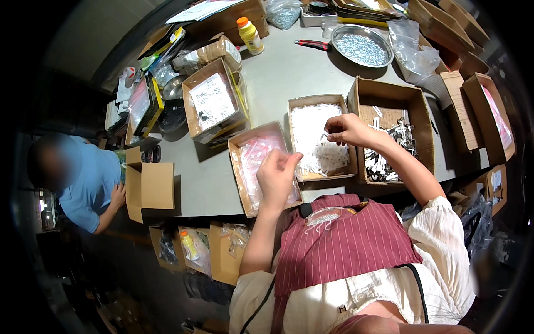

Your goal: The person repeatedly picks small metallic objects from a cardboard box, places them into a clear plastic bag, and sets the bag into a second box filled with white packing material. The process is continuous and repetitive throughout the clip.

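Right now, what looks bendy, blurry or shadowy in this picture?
In the head view, the grey table's front edge curves and black fills the corners; in that same view, the co-worker's head is blurred, and the metal bowl casts a dark shadow.

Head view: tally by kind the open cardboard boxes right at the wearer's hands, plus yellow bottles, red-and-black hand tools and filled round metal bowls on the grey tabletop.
Open brown cardboard boxes (pinkish clear plastic, small white pieces, black-and-white pieces): 3
Orange-capped yellow bottle: 1
Slim red-and-black hand tool: 1
Round metal bowl of silvery pieces: 1
Total: 6
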### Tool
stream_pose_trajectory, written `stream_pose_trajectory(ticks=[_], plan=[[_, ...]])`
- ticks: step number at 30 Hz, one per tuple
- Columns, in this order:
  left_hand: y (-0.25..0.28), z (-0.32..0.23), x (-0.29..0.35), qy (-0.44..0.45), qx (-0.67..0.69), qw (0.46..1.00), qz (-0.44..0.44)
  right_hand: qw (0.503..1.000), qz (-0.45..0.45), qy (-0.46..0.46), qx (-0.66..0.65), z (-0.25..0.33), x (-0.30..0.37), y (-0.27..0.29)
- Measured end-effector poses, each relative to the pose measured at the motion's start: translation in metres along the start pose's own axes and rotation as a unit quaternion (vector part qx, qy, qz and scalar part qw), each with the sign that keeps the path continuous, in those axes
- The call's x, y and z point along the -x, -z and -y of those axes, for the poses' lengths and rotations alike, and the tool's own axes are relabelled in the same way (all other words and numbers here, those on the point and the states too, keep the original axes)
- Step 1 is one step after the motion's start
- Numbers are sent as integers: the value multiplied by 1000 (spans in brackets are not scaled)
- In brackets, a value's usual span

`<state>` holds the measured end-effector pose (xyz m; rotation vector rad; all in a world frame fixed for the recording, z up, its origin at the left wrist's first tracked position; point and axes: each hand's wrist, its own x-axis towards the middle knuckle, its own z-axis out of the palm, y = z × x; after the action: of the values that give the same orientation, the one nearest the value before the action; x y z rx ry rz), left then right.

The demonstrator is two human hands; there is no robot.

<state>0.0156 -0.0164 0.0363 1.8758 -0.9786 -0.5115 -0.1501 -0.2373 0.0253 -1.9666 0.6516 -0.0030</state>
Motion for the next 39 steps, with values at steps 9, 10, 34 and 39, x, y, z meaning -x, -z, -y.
stream_pose_trajectory(ticks=[9, 10, 34, 39], plan=[[-18, -3, -2, -123, -31, 991, 42, 990, -97, 94, -47, 35, 27, -2], [-20, -9, -1, -112, -35, 992, 35, 984, -110, 139, -30, 43, 31, -3], [-46, -12, -2, -238, -123, 963, 4, 931, -15, 212, 295, 46, 69, -13], [-51, 13, -4, -219, -162, 955, 119, 922, -34, 339, 185, 36, 79, -27]])
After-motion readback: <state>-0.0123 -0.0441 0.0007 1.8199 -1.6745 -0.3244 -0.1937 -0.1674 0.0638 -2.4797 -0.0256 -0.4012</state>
